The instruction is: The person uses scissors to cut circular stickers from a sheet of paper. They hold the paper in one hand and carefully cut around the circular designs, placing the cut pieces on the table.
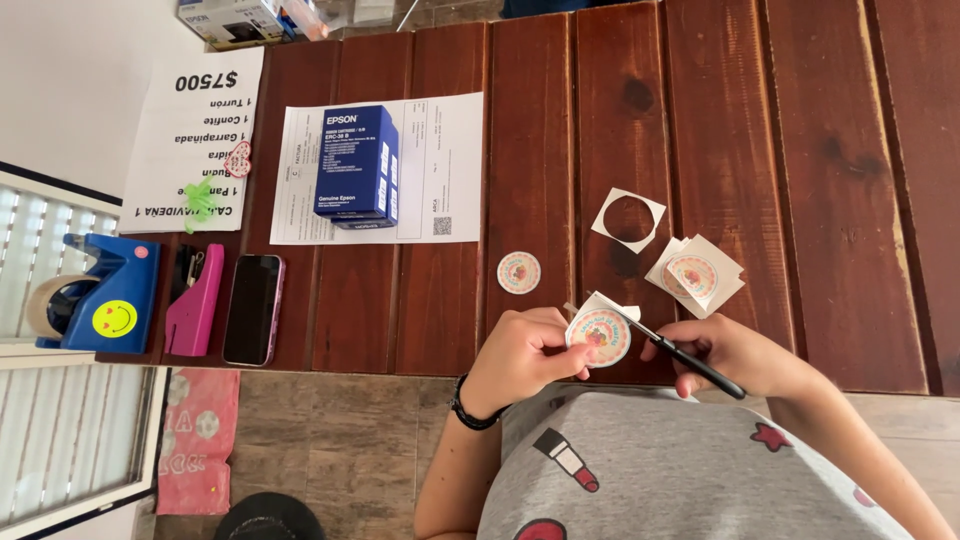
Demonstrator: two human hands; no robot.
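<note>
I see my left hand point(520, 352) pinching the round pink printed paper sticker point(598, 336) above the desk edge, while my right hand point(735, 352), closed on black-handled scissors point(680, 355), lies just to its right, blades pointing left.

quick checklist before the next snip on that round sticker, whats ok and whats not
1. Left hand pinches the round sticker at its edge: ok.
2. Right hand grips the scissors by the black handles: ok.
3. Blades meet the sticker's upper right edge, where white paper is left: ok.
4. Left fingertips clear of the blades: cannot tell, they sit close.
5. Finished round sticker lies apart on the wooden table: ok.
6. Uncut sticker squares within reach, right of the work: ok.
</note>
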